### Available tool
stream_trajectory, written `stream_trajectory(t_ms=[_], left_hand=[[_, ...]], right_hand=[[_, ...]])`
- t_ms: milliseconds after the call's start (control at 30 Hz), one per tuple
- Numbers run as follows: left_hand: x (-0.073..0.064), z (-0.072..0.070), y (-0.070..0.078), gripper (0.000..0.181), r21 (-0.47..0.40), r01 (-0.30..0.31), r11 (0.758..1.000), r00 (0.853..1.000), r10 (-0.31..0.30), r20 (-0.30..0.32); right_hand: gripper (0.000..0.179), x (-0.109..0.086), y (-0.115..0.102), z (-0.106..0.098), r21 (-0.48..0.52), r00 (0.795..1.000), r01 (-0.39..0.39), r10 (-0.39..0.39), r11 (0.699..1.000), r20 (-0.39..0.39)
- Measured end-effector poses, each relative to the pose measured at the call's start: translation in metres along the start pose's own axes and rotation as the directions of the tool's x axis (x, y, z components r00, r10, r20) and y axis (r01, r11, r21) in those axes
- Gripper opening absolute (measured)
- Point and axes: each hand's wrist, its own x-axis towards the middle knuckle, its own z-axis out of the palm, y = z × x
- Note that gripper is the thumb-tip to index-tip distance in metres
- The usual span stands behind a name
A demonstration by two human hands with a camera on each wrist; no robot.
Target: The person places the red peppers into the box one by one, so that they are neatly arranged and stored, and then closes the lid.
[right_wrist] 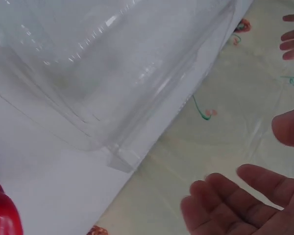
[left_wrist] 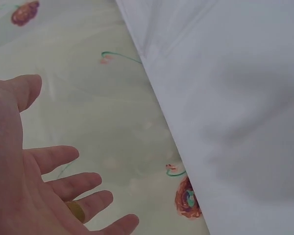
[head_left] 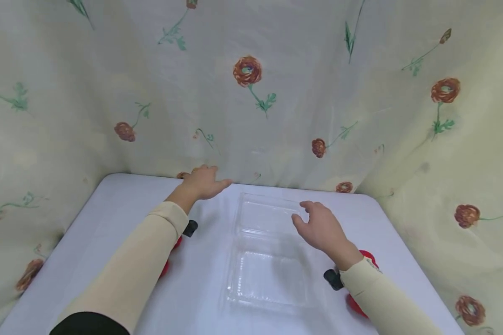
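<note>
A clear plastic container [head_left: 272, 244] lies opened flat on the white table, its two hollow halves one behind the other. My left hand [head_left: 204, 182] is over the table's far edge, left of the container, with fingers spread and nothing held. In the left wrist view, that hand [left_wrist: 49, 171] shows its palm and a gold ring [left_wrist: 76, 211]. My right hand [head_left: 322, 229] hovers by the container's right side, thumb apart from the fingers, holding nothing. The right wrist view shows the right hand's [right_wrist: 250, 200] loosely bent fingers beside the clear container [right_wrist: 112, 63].
Red things [head_left: 354, 306] lie partly hidden under the right forearm, and more red parts [head_left: 165, 268] show beside the left forearm; their kind is unclear. Flower-patterned sheeting [head_left: 285, 116] hangs around the white table [head_left: 121, 200]. Small black pieces [head_left: 190, 228] sit at both wrists.
</note>
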Motion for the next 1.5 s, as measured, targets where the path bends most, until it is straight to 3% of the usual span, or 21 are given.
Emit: stream_trajectory(t_ms=[367, 733, 933, 1100, 1300, 1500], left_hand=[[-0.001, 0.007, -0.014, 0.083, 0.009, -0.003, 1.000, 1.000, 0.003, 0.013], [-0.002, 0.007, -0.022, 0.082, 0.018, -0.027, 0.999, 1.000, 0.027, 0.014], [-0.003, 0.008, -0.022, 0.082, 0.018, -0.011, 1.000, 1.000, 0.011, -0.006], [-0.005, 0.007, -0.025, 0.082, -0.025, 0.006, 1.000, 1.000, -0.006, -0.001], [-0.011, 0.005, -0.038, 0.081, -0.016, -0.034, 0.999, 0.999, 0.034, 0.028], [-0.029, -0.006, -0.050, 0.080, -0.022, -0.070, 0.997, 0.994, 0.072, 0.077]], right_hand=[[0.057, -0.056, 0.021, 0.005, -0.103, 0.986, -0.139, 0.147, 0.985, 0.074], [0.070, -0.096, 0.039, 0.031, 0.020, 0.948, -0.288, 0.282, 0.957, 0.150], [0.070, -0.106, 0.045, 0.037, 0.126, 0.948, -0.313, 0.301, 0.941, 0.105], [0.065, -0.109, 0.046, 0.039, 0.155, 0.941, -0.337, 0.326, 0.929, 0.093], [0.063, -0.111, 0.046, 0.043, 0.176, 0.937, -0.348, 0.335, 0.921, 0.099], [0.064, -0.111, 0.047, 0.044, 0.192, 0.932, -0.360, 0.347, 0.913, 0.099]])
